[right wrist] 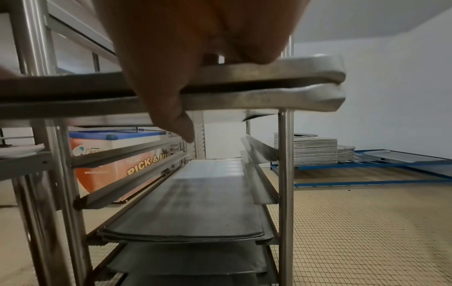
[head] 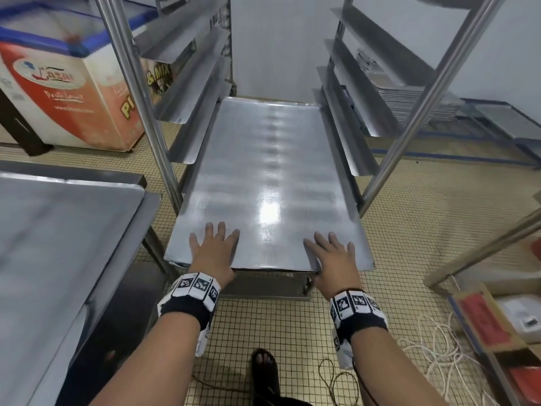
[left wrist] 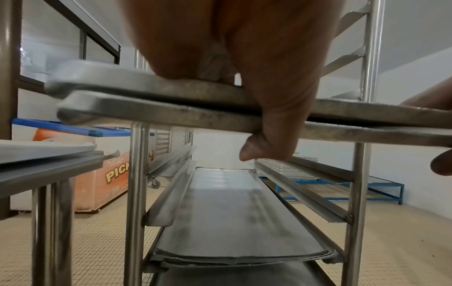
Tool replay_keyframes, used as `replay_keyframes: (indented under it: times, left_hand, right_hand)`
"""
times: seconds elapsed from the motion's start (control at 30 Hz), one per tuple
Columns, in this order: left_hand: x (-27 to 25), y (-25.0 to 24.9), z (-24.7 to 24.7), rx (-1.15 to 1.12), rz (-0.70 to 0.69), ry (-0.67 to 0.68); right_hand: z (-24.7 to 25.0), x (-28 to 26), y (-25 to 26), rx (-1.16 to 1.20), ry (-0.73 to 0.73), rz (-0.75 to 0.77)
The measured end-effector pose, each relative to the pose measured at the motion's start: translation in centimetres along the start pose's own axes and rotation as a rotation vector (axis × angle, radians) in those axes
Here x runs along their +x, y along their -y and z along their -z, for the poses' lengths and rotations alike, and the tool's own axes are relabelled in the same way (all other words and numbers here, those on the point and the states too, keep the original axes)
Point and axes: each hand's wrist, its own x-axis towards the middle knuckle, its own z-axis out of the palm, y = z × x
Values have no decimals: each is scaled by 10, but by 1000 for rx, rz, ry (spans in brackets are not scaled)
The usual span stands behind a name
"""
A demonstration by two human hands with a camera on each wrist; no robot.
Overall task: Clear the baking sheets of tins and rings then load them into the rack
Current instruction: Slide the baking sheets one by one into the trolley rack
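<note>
Two stacked baking sheets [head: 263, 177], bare of tins and rings, lie on one level of the steel rack [head: 164, 159], their front end sticking out towards me. My left hand [head: 215, 247] lies with fingers flat on the top sheet near its front left corner. My right hand [head: 330, 253] does the same near the front right. In the left wrist view the left hand [left wrist: 269, 77] hooks its thumb over the edges of both sheets [left wrist: 171, 114]. The right hand [right wrist: 195, 38] hooks its thumb likewise over the sheets [right wrist: 269, 96]. More sheets [left wrist: 232, 222] sit on lower levels.
A steel table [head: 58, 244] stands close on the left, a chest freezer [head: 67, 92] behind it. Stacked trays [head: 409, 104] rest on a low blue frame [head: 483, 133] at the back right. A white cord [head: 439, 361] lies on the tiled floor beside a low shelf [head: 483, 317].
</note>
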Motion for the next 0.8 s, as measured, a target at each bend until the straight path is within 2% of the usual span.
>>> replay_keyframes:
  times: [0.53,0.8]
  left_hand:
    - [113,11,33,-52,-33,-66]
    - [157,15,55,-64,-30,-42]
  right_hand:
    - [11,108,-11,9,-67,0]
    - [18,154,-14,-7,-76,-1]
